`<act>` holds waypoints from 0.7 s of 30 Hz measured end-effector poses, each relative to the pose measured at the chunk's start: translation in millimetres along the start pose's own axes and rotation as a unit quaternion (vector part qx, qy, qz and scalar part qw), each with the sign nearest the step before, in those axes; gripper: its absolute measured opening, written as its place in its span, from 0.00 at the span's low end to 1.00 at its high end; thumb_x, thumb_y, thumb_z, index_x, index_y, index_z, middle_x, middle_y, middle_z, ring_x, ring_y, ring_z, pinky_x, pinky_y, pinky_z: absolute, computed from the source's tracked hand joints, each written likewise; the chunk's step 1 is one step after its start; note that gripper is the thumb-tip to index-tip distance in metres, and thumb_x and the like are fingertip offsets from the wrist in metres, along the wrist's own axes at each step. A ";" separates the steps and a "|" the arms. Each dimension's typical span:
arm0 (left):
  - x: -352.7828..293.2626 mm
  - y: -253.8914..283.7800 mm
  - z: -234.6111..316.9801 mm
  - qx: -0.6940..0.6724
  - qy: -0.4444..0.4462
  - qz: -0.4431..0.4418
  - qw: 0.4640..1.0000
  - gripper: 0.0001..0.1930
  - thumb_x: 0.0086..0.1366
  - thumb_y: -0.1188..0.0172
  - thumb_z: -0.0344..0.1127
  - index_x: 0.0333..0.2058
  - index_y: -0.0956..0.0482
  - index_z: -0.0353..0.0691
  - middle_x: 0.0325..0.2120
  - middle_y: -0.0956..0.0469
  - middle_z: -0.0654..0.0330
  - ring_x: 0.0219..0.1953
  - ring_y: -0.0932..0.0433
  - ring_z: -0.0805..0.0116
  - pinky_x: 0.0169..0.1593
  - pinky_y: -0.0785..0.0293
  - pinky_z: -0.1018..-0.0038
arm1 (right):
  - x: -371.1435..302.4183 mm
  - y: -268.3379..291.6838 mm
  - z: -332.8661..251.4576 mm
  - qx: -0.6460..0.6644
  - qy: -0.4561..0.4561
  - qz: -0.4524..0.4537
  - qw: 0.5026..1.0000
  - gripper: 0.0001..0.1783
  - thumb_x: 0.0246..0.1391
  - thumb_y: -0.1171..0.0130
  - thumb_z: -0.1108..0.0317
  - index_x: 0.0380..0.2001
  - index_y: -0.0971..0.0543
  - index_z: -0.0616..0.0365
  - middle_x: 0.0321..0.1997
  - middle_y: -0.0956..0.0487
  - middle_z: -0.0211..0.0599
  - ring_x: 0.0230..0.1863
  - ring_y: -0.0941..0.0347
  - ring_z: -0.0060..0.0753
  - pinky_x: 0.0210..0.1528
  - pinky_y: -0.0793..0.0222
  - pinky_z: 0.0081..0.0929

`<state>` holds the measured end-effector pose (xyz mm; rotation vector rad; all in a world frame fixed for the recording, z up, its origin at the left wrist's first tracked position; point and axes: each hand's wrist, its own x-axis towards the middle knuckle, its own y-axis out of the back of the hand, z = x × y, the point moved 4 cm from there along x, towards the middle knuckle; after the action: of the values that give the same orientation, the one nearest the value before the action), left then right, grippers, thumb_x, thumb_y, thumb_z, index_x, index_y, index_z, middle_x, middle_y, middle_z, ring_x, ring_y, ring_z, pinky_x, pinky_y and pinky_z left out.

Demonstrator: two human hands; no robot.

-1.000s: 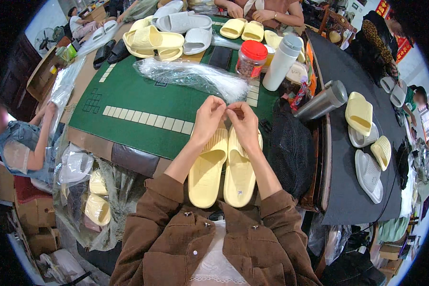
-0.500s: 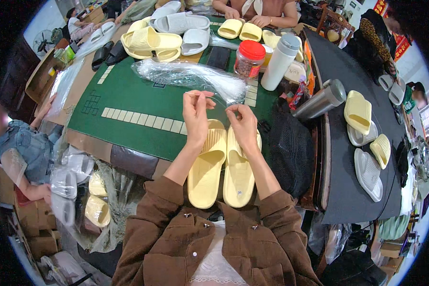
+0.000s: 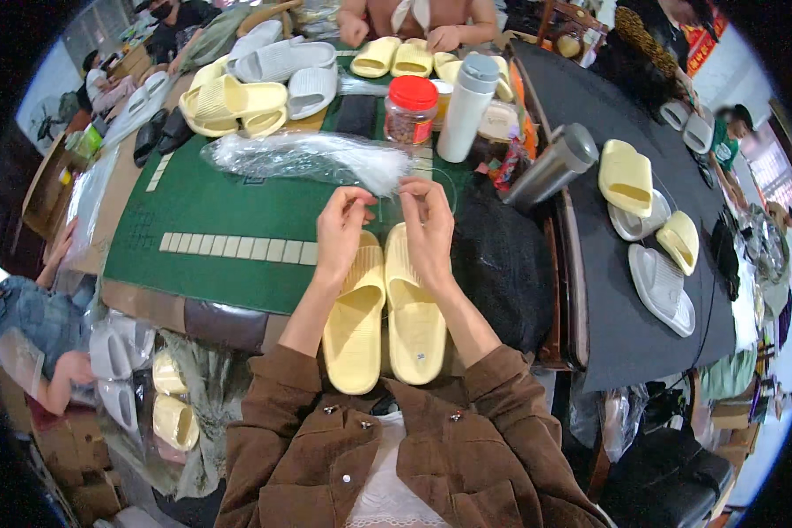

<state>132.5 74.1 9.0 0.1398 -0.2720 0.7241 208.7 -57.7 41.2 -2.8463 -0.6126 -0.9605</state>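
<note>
Two pale yellow slide slippers, the left one (image 3: 353,348) and the right one (image 3: 416,339), lie side by side before me with toes pointing away. Above their toe straps, my left hand (image 3: 339,236) is closed in a pinch beside my right hand (image 3: 429,233), also pinching. A thin clear plastic strand (image 3: 454,189) runs between the fingertips and curves out past the right hand. Its ends are hard to make out. Just beyond my fingers lies a clear bag of white strands (image 3: 317,158), its gathered end nearest the right hand.
Behind the bag stand a red-lidded jar (image 3: 411,110), a white bottle (image 3: 468,107) and a tilted steel tumbler (image 3: 552,165). Yellow and grey slippers (image 3: 286,62) are piled at the back left. More slippers lie on the black table (image 3: 572,290) at right. Other people sit opposite and at left.
My hands have drawn closer together, and the right hand has turned more upright. The strand now loops out past its right side. The whole view has shifted slightly.
</note>
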 end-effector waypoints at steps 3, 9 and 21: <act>-0.2 -1.0 -0.2 -0.004 0.002 -0.004 1.000 0.06 0.69 0.50 0.25 0.39 0.24 0.36 0.33 0.20 0.63 0.31 0.25 0.78 0.38 0.27 0.79 | -1.4 15.1 -6.7 0.072 -0.005 0.006 0.997 0.04 0.61 0.46 0.76 0.39 0.25 0.62 0.48 0.24 0.42 0.48 0.26 0.32 0.48 0.27 0.28; -0.4 -3.9 -2.0 -0.012 0.001 -0.025 1.000 0.07 0.69 0.51 0.25 0.40 0.23 0.36 0.33 0.21 0.64 0.31 0.26 0.78 0.39 0.27 0.79 | -20.8 80.1 -85.0 -0.016 -0.019 -0.013 1.000 0.04 0.56 0.41 0.77 0.35 0.21 0.60 0.53 0.26 0.41 0.47 0.28 0.29 0.41 0.30 0.21; -1.3 -2.9 1.8 0.012 0.009 -0.039 0.999 0.07 0.70 0.52 0.26 0.38 0.24 0.37 0.33 0.22 0.65 0.32 0.27 0.79 0.39 0.28 0.79 | -37.0 247.0 -147.2 -0.231 -0.044 0.138 0.962 0.05 0.54 0.40 0.79 0.34 0.19 0.60 0.50 0.26 0.34 0.37 0.34 0.15 0.37 0.39 0.14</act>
<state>133.2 70.7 10.2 0.1656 -0.2389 0.6509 196.0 -325.9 150.5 -3.2672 0.0227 -1.0426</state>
